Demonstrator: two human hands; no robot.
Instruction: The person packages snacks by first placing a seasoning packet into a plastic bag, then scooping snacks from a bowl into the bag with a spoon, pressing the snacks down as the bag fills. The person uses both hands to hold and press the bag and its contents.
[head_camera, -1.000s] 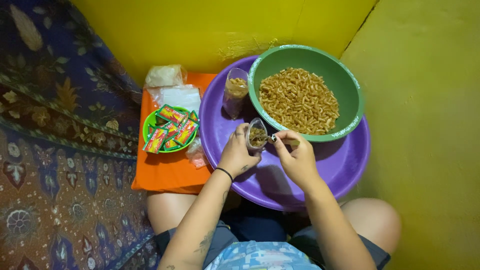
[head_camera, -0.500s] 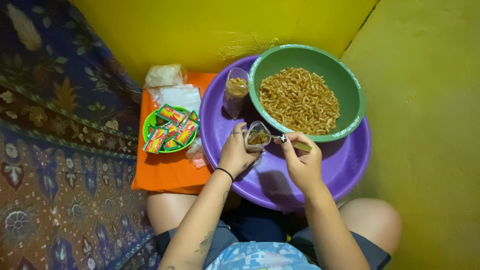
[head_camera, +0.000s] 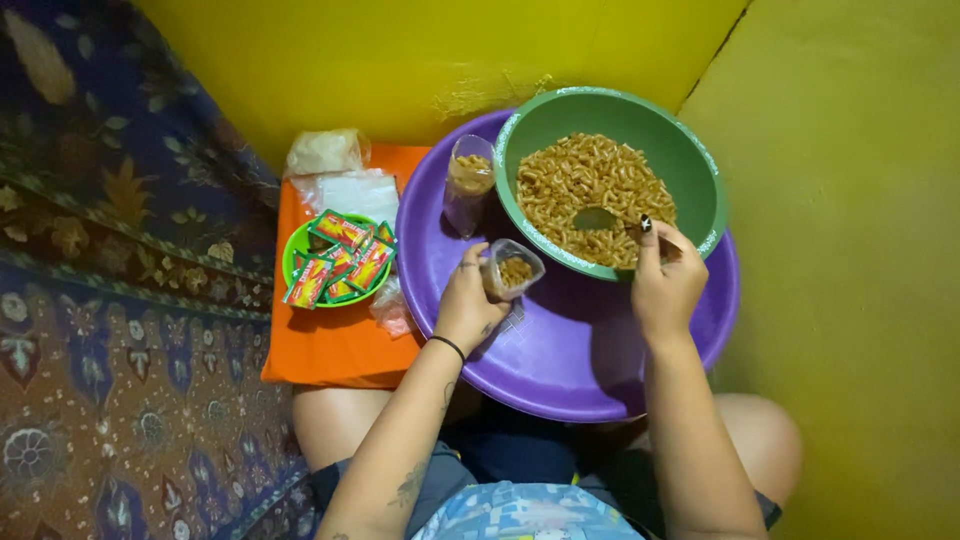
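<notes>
My left hand (head_camera: 466, 305) holds a small clear plastic bag (head_camera: 512, 268) with a little brown snack in it, over the purple basin (head_camera: 570, 350). My right hand (head_camera: 665, 285) grips a spoon (head_camera: 598, 219) whose bowl is pushed into the brown snack sticks (head_camera: 590, 185) inside the green bowl (head_camera: 700, 165). The green bowl rests in the purple basin. A filled clear bag (head_camera: 468, 180) of the same snack stands upright at the basin's left rim.
An orange tray (head_camera: 335, 345) lies left of the basin. On it sit a small green bowl (head_camera: 292, 262) of red-and-green sachets (head_camera: 340, 262) and clear plastic bags (head_camera: 330, 165). Yellow walls close the back and right. Patterned cloth (head_camera: 110, 330) covers the left.
My right hand moved away from the small bag and up to the green bowl, putting the spoon into the snack. My left hand stayed put with the bag.
</notes>
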